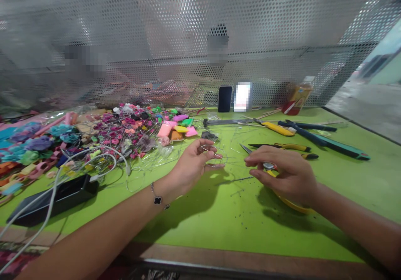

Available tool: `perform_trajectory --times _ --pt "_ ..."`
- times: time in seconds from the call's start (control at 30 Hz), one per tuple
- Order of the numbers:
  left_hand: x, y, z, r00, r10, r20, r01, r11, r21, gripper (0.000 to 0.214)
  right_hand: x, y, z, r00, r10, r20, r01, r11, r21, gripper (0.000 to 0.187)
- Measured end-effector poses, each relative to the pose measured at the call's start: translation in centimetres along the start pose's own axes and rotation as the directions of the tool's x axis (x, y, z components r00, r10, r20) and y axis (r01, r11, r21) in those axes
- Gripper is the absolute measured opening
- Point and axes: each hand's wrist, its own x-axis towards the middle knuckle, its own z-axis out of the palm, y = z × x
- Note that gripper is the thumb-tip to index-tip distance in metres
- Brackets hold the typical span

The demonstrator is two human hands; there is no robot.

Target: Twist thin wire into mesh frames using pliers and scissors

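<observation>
Between the thumb and fingers of my left hand (196, 159) is a piece of thin silver wire (221, 159), bent into a loop-like shape. A bracelet with a dark clover charm hangs at that wrist. My right hand (282, 173) hovers to the right, fingers curved and a small gap between thumb and index finger; I see nothing held there. Below it lies a pair of scissors with yellow handles (293, 204), partly hidden by the hand. Pliers with black and yellow handles (294, 147) rest just behind.
Flower-like pieces on wires (122, 129) are heaped at the left, beside colourful packets (175, 128). A black box (56, 198) with white cables stands nearer. A yellow cutter (278, 128), a green-handled tool (344, 147), phones (224, 99) and a bottle (297, 98) line the back right.
</observation>
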Motion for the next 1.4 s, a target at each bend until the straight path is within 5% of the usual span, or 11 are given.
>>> perform_trajectory --times 0.23,0.47,0.93,1.27,1.4 --pt "0.1 -0.1 -0.2 0.997 0.053 -0.058 -0.052 0.998 0.021 0.018 -0.6 0.2 0.4 0.981 0.184 -0.06 -0.184 0.983 0.014 0.013" --pt "0.2 -0.1 -0.3 0.995 0.024 -0.098 -0.029 0.998 -0.053 0.024 -0.1 0.2 0.8 0.903 0.415 -0.114 -0.371 0.886 0.279 0.012" --pt "0.0 -0.3 -0.2 0.997 -0.046 -0.068 0.038 0.994 -0.106 0.018 -0.3 0.2 1.0 0.897 0.417 -0.147 -0.359 0.88 0.31 0.016" --pt "-0.4 -0.9 0.2 0.999 0.037 -0.02 -0.039 0.994 -0.101 0.022 -0.5 0.3 1.4 0.907 0.374 -0.197 -0.329 0.917 0.224 0.01" --pt "-0.5 -1.3 0.2 0.998 0.063 -0.009 -0.063 0.994 -0.092 0.022 -0.7 0.5 1.5 0.946 0.277 -0.17 -0.268 0.961 0.071 0.012"
